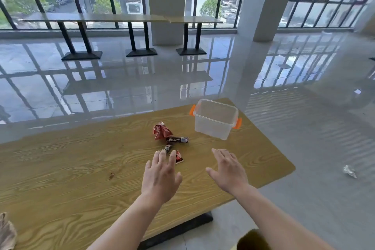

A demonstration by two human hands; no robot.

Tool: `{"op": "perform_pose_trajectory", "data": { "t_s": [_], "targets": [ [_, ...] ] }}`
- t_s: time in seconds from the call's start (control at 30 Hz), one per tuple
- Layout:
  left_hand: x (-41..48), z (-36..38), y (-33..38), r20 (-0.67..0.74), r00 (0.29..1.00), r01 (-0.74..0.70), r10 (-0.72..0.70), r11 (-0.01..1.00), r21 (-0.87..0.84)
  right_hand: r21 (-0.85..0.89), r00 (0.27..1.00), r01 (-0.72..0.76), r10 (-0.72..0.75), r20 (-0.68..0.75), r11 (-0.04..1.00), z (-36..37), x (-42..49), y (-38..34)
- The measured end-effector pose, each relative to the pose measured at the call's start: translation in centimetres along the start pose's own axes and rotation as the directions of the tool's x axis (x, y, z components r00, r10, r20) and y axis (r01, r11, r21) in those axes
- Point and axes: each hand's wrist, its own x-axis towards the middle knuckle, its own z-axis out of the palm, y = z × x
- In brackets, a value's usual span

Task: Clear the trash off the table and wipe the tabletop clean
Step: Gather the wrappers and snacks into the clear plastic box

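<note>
On the wooden table [60,168] lies a small heap of trash: a crumpled red wrapper [161,131], a dark candy wrapper [178,139], a small dark scrap [168,147] and a red packet [179,157]. My left hand [161,176] hovers over the table with fingers spread, its fingertips at the red packet and the scrap. My right hand [228,168] is open, palm down, to the right of the heap and holds nothing. A clear plastic bin [216,118] with orange latches stands empty near the table's far right corner.
A beige cloth [7,231] lies at the table's near left edge. A brown stain [111,175] marks the tabletop. A crumpled white paper [349,171] lies on the glossy floor to the right. Long benches [121,18] stand by the windows.
</note>
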Motion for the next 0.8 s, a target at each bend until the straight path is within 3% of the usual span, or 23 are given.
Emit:
{"op": "perform_pose_trajectory", "data": {
  "t_s": [0.27,0.4,0.6,0.8],
  "targets": [
    [11.9,1.5,3.2,0.01,0.999,0.041,-0.041,0.999,-0.008,0.054,0.992,-0.098,0.102,-0.074,0.994,-2.5,11.6,6.1],
    [18.0,2.6,5.1,0.047,0.992,0.122,-0.118,0.988,-0.093,0.093,0.988,-0.134,0.14,-0.06,0.987,-2.9,17.6,9.7],
    [25.1,3.1,7.6,0.203,0.923,0.385,-0.328,0.812,-0.439,0.175,0.974,-0.217,0.226,-0.033,0.96,-2.4,23.6,14.1],
    [30.3,3.2,8.5,0.238,0.878,0.474,-0.415,0.686,-0.552,0.207,0.947,-0.32,0.319,0.037,0.925,-0.8,26.6,16.8]
  ]
}}
